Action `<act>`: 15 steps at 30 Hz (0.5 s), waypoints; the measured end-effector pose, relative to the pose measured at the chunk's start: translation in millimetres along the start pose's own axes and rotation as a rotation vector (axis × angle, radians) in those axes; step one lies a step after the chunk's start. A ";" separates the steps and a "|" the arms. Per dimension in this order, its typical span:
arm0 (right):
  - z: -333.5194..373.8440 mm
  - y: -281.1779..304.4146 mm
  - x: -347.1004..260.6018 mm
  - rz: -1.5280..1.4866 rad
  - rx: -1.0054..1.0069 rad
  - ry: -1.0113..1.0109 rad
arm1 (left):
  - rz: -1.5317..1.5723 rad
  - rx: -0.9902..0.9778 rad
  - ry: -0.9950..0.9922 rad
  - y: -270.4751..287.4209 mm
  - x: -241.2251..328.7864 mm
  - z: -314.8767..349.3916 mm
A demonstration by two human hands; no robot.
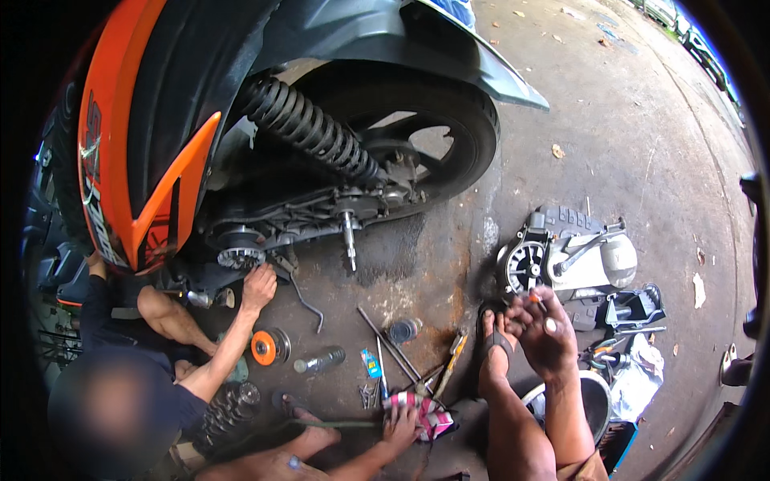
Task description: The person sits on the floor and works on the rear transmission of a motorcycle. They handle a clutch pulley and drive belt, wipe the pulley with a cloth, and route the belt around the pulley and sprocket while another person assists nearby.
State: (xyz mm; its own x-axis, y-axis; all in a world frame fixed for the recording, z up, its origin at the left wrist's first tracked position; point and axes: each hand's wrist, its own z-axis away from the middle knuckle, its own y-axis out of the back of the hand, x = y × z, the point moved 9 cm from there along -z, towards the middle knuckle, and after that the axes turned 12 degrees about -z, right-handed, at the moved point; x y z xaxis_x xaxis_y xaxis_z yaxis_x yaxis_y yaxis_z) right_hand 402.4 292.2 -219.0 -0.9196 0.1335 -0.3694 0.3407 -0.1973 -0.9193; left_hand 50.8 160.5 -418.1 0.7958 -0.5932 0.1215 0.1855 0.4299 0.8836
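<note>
My right hand (548,335) is raised above my sandaled foot, fingers curled, with a small orange thing (535,297) at the fingertips; I cannot make out its kind. Lower in the middle, my left hand (401,425) grips a pink-and-white checkered cloth (433,415) on the ground. A co-worker's hand (259,287) touches the toothed metal pulley (241,255) on the open side of an orange-and-black scooter (152,144). The bare axle shaft (349,240) sticks out below the rear shock absorber (313,128). Behind it stands the rear wheel (481,136).
A removed engine cover (597,260) lies at right, above a black tray (636,307) and a white bucket (593,378). On the ground are an orange-faced clutch (270,346), a clear bottle (319,360), a metal cup (403,330), a yellow-handled tool (457,346) and loose bolts (369,394).
</note>
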 end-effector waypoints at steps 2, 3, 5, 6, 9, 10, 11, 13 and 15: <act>-19.6 -11.5 4.5 0.031 -0.069 -0.068 | 0.107 -0.319 -0.037 88.7 14.1 -24.5; -32.2 -12.7 12.7 0.045 -0.029 -0.168 | 0.304 -0.387 -0.165 157.3 26.5 -42.3; -66.2 -28.2 38.3 0.133 -0.081 -0.388 | -0.237 0.397 -0.679 361.0 53.8 -89.5; -79.4 -30.4 58.8 0.282 -0.077 -0.556 | -0.543 0.451 -0.567 424.2 41.9 -128.6; -135.2 -39.1 81.9 0.446 -0.017 -0.472 | -0.694 0.979 -0.600 578.7 41.0 -204.4; -153.2 -47.4 87.1 0.337 -0.028 -0.323 | -0.997 0.885 -0.607 582.4 44.2 -236.9; -167.3 -53.1 89.8 0.222 -0.041 -0.149 | -1.077 0.895 -0.701 575.2 47.5 -246.0; -167.9 -47.2 132.0 0.046 -0.022 -0.138 | -1.059 0.856 -0.628 574.5 43.0 -275.9; -164.5 -34.8 167.9 -0.056 0.025 -0.100 | -0.694 0.616 -0.349 580.9 10.0 -314.4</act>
State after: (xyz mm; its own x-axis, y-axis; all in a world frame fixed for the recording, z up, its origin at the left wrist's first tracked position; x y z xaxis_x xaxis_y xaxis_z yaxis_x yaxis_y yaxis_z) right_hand 268.3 481.2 -271.4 -0.9524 0.0480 -0.3011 0.2844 -0.2167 -0.9339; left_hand 347.7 618.3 -45.7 0.3911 -0.7893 -0.4733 0.1350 -0.4595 0.8779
